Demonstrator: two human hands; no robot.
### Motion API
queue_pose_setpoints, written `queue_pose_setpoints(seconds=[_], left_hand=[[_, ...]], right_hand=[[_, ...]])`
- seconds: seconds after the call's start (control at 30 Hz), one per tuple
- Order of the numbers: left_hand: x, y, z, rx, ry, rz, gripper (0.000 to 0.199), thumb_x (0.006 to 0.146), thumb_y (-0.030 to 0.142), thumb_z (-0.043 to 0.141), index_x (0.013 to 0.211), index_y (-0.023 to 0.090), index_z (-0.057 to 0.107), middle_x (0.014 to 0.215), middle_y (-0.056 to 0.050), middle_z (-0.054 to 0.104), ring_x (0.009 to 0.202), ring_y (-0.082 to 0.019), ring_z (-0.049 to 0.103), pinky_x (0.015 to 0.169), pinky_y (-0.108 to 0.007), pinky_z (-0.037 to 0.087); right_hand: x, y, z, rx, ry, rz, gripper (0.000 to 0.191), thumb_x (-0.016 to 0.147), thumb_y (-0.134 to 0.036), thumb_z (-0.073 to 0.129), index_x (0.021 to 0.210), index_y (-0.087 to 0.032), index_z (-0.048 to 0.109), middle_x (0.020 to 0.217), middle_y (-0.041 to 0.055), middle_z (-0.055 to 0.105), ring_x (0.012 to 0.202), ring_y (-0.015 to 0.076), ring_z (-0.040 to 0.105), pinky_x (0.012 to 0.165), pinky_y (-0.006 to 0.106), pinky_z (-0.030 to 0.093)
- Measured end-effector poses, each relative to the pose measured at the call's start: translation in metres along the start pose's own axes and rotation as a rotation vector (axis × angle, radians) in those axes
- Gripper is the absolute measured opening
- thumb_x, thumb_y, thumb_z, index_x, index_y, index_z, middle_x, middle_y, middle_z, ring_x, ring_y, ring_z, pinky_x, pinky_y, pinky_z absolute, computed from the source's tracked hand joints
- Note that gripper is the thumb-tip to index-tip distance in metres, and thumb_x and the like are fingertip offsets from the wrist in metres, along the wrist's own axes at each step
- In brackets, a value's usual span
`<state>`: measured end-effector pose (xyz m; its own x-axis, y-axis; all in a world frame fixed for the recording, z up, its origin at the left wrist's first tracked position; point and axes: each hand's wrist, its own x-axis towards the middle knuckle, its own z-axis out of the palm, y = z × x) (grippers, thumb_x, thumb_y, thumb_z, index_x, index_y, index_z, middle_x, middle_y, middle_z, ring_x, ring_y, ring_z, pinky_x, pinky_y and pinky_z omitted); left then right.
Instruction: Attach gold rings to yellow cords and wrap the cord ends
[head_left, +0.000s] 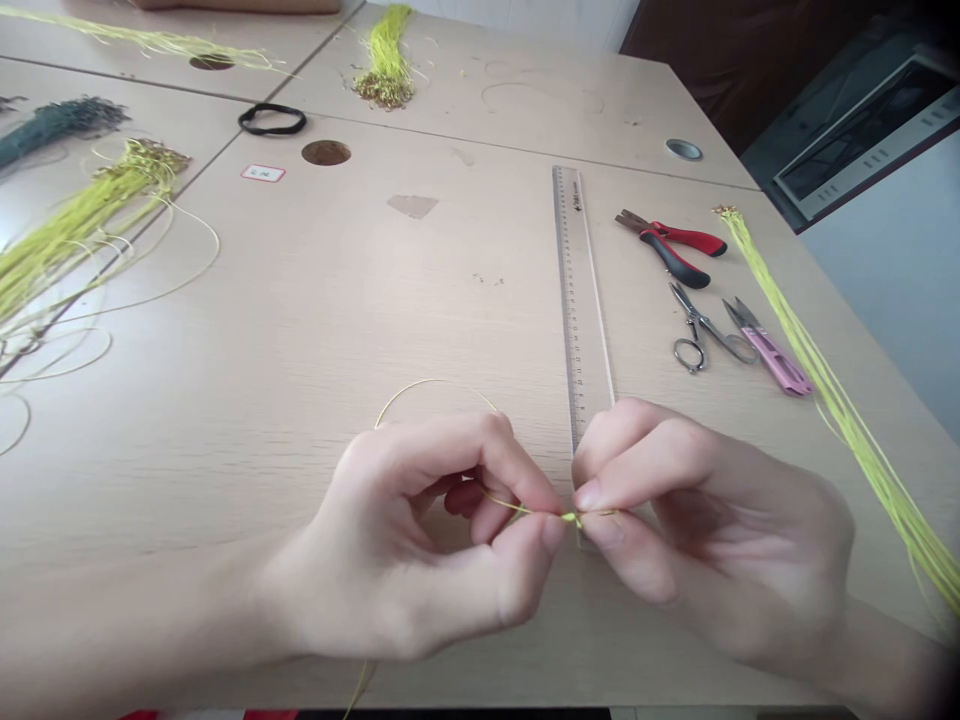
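Note:
A thin yellow-green cord (439, 381) is pinched between the thumbs and index fingers of both hands. My left hand (442, 530) grips it just left of a small bright knot (570, 518). Close on the knot's other side, my right hand (675, 510) pinches the short end. The cord loops up behind my left hand, and a tail hangs below it near the table's front edge. Under my right fingertips lies part of a clear ruler (583, 300), its near end partly covered by the hands.
Red-and-black pliers (675, 245), folding scissors (705, 325) and pink thread snips (772, 350) lie to the right, beside a long cord bundle (817, 370). More yellow-green cords (82, 225) spread at left. A black band (271, 120), a label (263, 173) and a tape roll (683, 149) lie farther back.

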<state>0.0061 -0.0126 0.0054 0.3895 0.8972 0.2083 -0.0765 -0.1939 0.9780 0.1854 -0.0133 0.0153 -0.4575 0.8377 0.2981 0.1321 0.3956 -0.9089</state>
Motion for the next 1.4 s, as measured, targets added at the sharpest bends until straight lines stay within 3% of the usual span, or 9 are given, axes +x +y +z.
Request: queue_pose_setpoints(seconds=[1.4], left_hand=[[0.0005,-0.0007,-0.0001,-0.020,-0.036,-0.027,0.011,0.071,0.006,0.055,0.065,0.014,0.054,0.050,0.004,0.041,0.044,-0.008,0.040,0.040,-0.022,0.029]], right_hand=[[0.0016,-0.0030,0.0001,-0.032,0.019,-0.013,0.016,0.077,-0.004,0.058,0.079,-0.019,0.058,0.065,-0.0007,0.055,0.058,0.0109,0.055,0.047,0.025,0.045]])
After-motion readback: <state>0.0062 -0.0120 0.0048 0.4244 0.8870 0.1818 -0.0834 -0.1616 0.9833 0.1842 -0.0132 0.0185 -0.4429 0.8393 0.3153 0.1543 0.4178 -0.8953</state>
